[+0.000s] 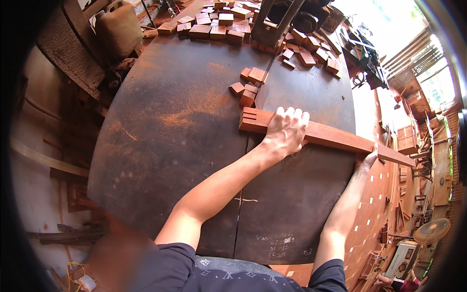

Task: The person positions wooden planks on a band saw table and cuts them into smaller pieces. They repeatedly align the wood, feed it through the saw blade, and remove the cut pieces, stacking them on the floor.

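Note:
A long reddish wooden bar lies across a dark round metal saw table, its left end cut with slots like a comb. My left hand presses down on the bar near that slotted end. My right hand holds the bar farther right, at the table's edge, where the wood sticks out past it. Small cut wooden blocks lie just beyond the bar's end.
Many more wood blocks are piled at the table's far side around a dark metal saw post. A pale plastic jug stands at the far left. Reddish sawdust covers the table. Machines and timber fill the floor to the right.

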A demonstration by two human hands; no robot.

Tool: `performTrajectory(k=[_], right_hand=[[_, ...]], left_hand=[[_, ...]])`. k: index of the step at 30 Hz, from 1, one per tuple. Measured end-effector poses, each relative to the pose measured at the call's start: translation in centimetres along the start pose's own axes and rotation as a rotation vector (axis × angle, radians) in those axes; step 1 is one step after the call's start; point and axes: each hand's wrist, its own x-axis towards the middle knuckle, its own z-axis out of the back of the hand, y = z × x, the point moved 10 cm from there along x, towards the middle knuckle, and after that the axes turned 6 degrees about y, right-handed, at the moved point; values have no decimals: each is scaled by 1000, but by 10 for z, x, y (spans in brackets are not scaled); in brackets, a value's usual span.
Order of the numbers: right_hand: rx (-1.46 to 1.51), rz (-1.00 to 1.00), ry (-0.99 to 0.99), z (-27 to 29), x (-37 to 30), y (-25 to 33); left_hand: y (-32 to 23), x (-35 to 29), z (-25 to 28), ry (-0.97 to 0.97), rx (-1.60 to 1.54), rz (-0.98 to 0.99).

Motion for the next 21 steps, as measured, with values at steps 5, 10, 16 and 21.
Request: performTrajectory(k=[5,10,16,21], right_hand=[[63,-51,-44,30,21,-11],[36,-93,-147,34,5,-10],[62,-86,-106,37,11,-8],[43,-65,-90,20,6,-7]], left_hand=[[5,3,0,43,-25,12],[12,1,2,39,-14,-4],[11,8,3,38,0,-28],[15,14,2,60,19,-19]])
